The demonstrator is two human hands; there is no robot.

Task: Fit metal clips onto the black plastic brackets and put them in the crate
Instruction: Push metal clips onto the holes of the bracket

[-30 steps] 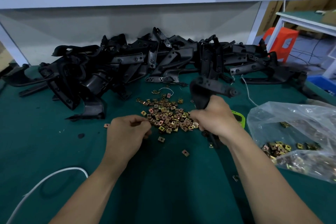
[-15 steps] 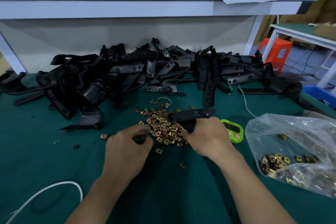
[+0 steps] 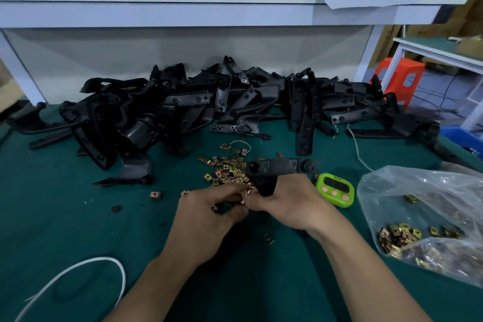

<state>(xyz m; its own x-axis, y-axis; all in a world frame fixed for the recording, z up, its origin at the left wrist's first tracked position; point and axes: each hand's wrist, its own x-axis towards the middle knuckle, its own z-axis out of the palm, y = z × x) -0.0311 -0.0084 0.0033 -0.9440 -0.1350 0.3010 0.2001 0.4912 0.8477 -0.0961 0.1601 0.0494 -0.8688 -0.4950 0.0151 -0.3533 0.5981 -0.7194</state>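
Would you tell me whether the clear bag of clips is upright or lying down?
Lying down: the bag slumps flat on the green table, its metal clips spread along its low side.

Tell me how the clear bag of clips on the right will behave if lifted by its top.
The bag looks thin and crumpled, so it would probably flop and sag. The clips heaped in its near end likely make it bottom-heavy, and they may slide and shift.

One head cam, wide-angle, pitched forward and down over the table [image 3: 65, 230]. Left hand [image 3: 206, 222] and right hand [image 3: 290, 206] close below it, shelf [image 3: 183, 12] up top.
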